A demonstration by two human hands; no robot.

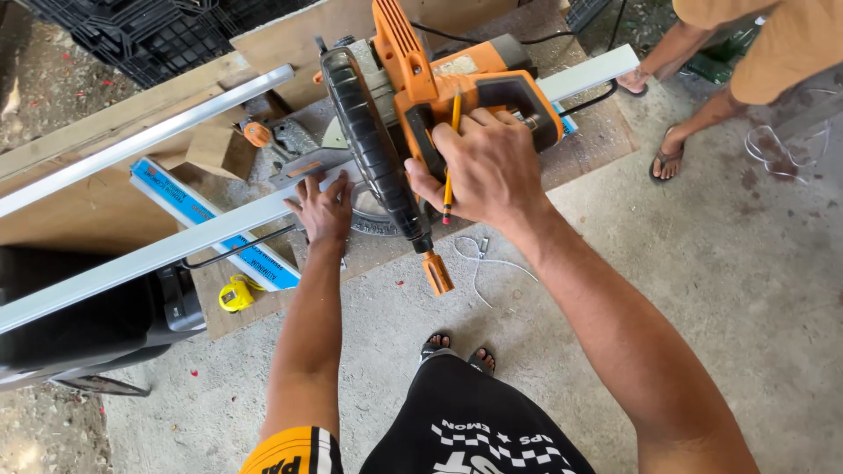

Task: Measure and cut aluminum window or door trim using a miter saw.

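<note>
An orange and black mitre saw (pixel 386 96) stands on a low wooden board (pixel 580 149). My right hand (pixel 479 167) grips the saw's orange handle (pixel 527 96), with a yellow pencil (pixel 451 149) held between its fingers. A long white metal profile (pixel 158 254) runs across the saw's bed from lower left to upper right. My left hand (pixel 322 209) presses flat on this profile just left of the blade guard.
A second white bar (pixel 140 140) lies on planks at the left. A yellow tape measure (pixel 235 294) sits by a blue-labelled strip (pixel 206 219). Black crates (pixel 149 35) are stacked at the top left. Another person in sandals (pixel 694 114) stands at the upper right on the concrete floor.
</note>
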